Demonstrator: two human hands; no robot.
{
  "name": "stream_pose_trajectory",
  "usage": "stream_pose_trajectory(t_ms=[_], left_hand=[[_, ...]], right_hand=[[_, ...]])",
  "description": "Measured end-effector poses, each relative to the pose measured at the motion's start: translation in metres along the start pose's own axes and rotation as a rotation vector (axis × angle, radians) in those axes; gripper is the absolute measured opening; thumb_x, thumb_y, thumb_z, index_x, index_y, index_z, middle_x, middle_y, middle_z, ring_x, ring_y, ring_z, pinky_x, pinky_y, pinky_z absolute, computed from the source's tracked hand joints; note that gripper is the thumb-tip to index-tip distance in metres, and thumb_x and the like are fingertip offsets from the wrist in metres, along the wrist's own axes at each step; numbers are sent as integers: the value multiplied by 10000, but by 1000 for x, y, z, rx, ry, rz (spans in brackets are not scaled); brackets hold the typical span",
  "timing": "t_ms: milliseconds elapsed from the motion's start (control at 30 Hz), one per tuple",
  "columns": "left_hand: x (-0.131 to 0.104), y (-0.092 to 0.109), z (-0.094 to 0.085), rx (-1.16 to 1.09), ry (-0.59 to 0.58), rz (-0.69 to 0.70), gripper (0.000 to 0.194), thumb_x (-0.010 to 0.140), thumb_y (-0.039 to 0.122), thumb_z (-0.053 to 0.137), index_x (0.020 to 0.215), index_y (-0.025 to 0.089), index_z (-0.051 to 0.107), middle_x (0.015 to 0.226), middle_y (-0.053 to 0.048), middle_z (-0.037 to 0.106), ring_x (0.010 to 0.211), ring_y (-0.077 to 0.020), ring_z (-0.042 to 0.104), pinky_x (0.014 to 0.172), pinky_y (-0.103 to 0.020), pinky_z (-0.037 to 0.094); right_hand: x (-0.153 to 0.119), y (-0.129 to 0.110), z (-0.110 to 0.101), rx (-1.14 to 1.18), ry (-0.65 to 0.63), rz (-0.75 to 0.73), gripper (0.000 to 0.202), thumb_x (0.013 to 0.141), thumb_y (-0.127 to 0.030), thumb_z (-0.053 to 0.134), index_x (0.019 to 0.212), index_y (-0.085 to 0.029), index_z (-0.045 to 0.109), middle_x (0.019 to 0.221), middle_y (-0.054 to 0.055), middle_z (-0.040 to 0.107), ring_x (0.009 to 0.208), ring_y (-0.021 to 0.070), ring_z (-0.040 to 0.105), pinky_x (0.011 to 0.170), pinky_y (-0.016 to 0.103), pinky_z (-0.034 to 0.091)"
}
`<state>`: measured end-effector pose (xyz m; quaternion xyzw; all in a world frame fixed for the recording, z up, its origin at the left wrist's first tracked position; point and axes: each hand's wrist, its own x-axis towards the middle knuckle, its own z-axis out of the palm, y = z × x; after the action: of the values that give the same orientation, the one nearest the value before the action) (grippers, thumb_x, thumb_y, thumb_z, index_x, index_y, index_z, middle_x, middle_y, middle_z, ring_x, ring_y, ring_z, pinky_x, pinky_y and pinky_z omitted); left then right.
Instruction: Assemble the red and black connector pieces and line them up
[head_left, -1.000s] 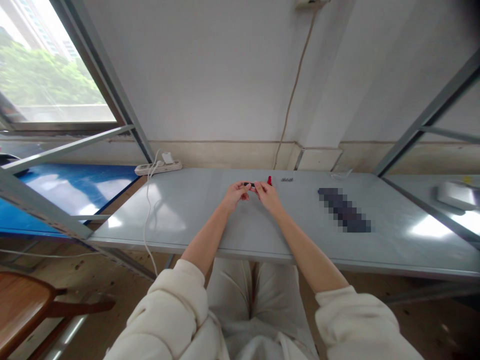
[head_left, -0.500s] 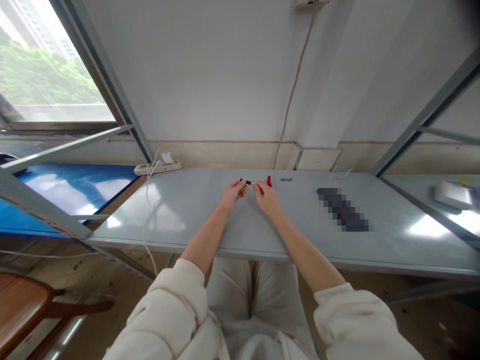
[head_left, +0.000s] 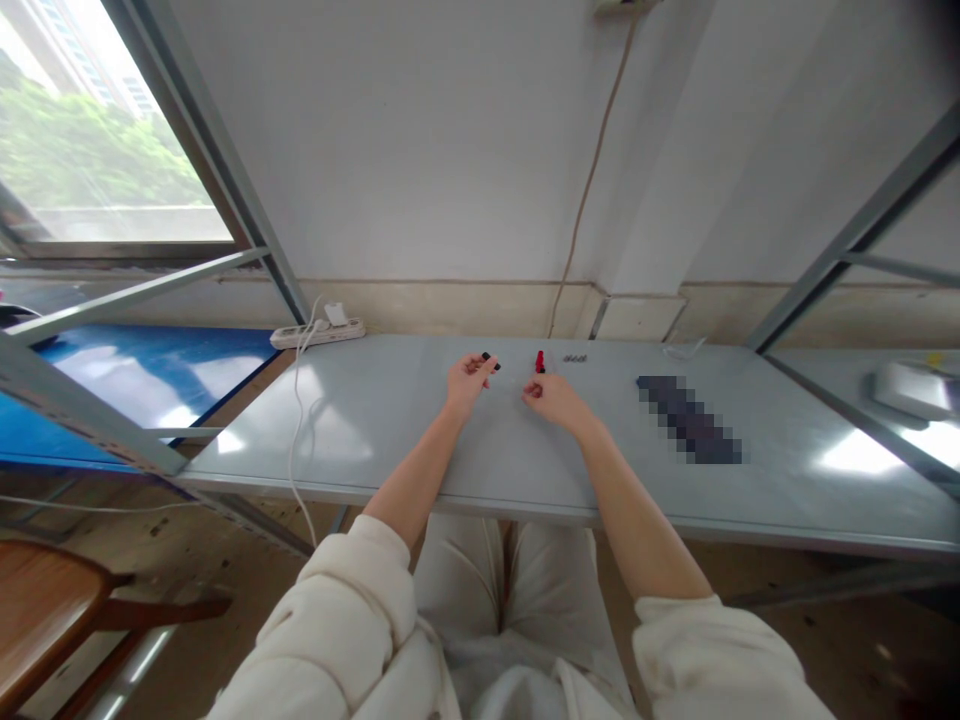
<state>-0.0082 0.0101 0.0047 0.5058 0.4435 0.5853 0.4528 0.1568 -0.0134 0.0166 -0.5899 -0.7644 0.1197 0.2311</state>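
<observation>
Your left hand [head_left: 469, 380] has its thumb and fingers clamped on a small black piece [head_left: 491, 361], over the far middle part of the grey table [head_left: 405, 430]. Your right hand [head_left: 559, 398] is apart from it, to the right, fingers curled together, though I cannot tell whether they grip anything. Just beyond your right hand is a red item [head_left: 540, 359], with some small metallic parts [head_left: 575, 358] near it on the right.
</observation>
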Motion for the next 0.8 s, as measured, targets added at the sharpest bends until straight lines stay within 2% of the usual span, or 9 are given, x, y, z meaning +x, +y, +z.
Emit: stream_pose_trajectory(t_ms=[100,200,267,367,467,667,800], left_hand=[[-5,-5,11,160,-142,22,244,606,369,629,702,150,582,625,-19,589,466,-59,433,474,-199,338],[-9,-11,27,396,-311,92,167,578,293,655,659,151,619,613,-25,592,533,-98,479,551,-224,366],[-7,-14,39,525,-359,146,129,577,268,652,640,157,628,615,-29,594,573,-126,505,593,-244,373],[-3,-19,52,618,-311,198,122,594,278,635,641,165,625,633,-38,598,619,-155,522,622,-261,377],[1,-24,60,616,-245,190,122,597,281,630,654,175,616,650,-36,600,657,-165,524,643,-264,381],[0,-34,67,560,-213,115,96,576,257,642,576,184,579,598,-25,552,697,-178,518,652,-264,373],[-4,-35,65,606,-188,191,103,573,228,650,597,183,560,625,-42,539,746,-197,503,700,-286,363]], right_hand=[[-11,20,-13,16,-35,106,82,658,-181,555,706,-150,615,684,50,621,627,129,542,594,224,379],[-20,35,-19,17,59,228,95,662,-189,548,711,-148,618,687,51,625,636,134,552,590,227,378],[-22,40,-17,39,133,290,122,678,-209,538,740,-146,623,696,53,629,649,135,559,596,229,381],[-24,41,-6,62,183,322,162,698,-252,536,783,-147,627,700,52,634,650,138,564,594,233,383],[-23,40,3,13,189,303,188,710,-294,534,803,-163,631,716,54,638,671,154,571,597,245,384],[-21,38,8,-95,191,309,207,739,-294,495,850,-182,629,776,68,643,748,181,582,625,262,394],[-21,36,9,-115,194,304,214,752,-300,475,847,-185,629,789,69,644,766,183,583,629,261,397]])
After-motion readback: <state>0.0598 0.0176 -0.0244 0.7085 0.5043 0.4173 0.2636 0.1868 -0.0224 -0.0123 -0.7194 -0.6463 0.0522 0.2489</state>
